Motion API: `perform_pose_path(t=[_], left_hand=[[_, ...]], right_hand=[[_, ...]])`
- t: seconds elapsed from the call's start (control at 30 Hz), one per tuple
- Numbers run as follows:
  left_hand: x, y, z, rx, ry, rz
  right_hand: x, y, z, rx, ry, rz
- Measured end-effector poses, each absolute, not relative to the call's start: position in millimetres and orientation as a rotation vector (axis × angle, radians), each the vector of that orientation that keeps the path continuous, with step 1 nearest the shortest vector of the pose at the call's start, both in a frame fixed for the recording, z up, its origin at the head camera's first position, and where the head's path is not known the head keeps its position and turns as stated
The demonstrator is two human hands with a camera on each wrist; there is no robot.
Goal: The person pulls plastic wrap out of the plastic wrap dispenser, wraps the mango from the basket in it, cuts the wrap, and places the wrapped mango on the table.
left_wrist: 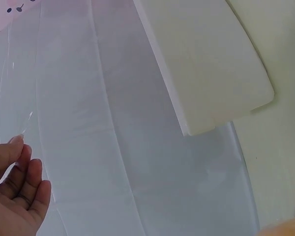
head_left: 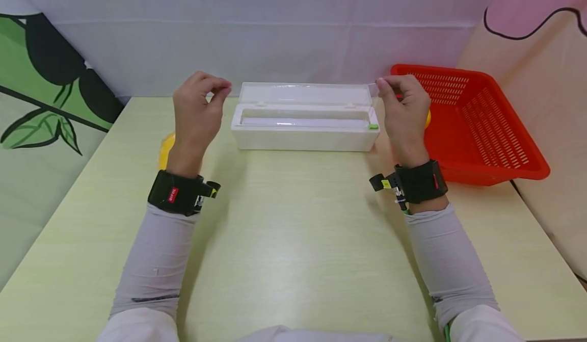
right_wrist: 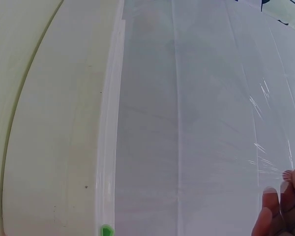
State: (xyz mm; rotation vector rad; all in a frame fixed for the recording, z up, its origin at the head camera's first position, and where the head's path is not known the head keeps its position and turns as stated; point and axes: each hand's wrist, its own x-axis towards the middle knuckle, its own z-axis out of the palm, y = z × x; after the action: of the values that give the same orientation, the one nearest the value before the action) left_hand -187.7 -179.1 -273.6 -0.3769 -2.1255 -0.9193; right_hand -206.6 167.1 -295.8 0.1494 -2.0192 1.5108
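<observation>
A long white cling film dispenser (head_left: 302, 140) lies at the back of the table, its lid (head_left: 304, 93) tipped up and a roll (head_left: 304, 123) showing inside. A green cutter slide (head_left: 373, 126) sits at its right end. Clear cling film (right_wrist: 258, 147) shows wrinkles and shiny streaks in the right wrist view. My left hand (head_left: 199, 107), raised left of the dispenser, pinches one edge of this film between thumb and forefinger. At the dispenser's right end, my right hand (head_left: 405, 112) pinches the film too, with gathered creases at the fingertips.
On the right stands a red perforated basket (head_left: 486, 174), close beside my right hand. A yellow thing (head_left: 166, 150) is partly hidden behind my left wrist. More yellow (head_left: 428, 119) peeks out beside my right hand. A pale cloth (head_left: 293, 51) hangs behind the table.
</observation>
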Motion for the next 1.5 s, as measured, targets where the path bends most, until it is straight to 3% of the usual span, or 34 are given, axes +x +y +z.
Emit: perform_pose_path(t=[1.07,1.5], left_hand=[[-181.0,-177.3,-266.0,-0.412,-2.074,-0.884],[-175.7,-175.0,-262.0,-0.366,-2.084,-0.900]], right_hand=[[-202.9,167.0,-293.7,0.211,-1.907,1.530],[-183.5,158.7,-276.0,0.234,-1.865,1.550]])
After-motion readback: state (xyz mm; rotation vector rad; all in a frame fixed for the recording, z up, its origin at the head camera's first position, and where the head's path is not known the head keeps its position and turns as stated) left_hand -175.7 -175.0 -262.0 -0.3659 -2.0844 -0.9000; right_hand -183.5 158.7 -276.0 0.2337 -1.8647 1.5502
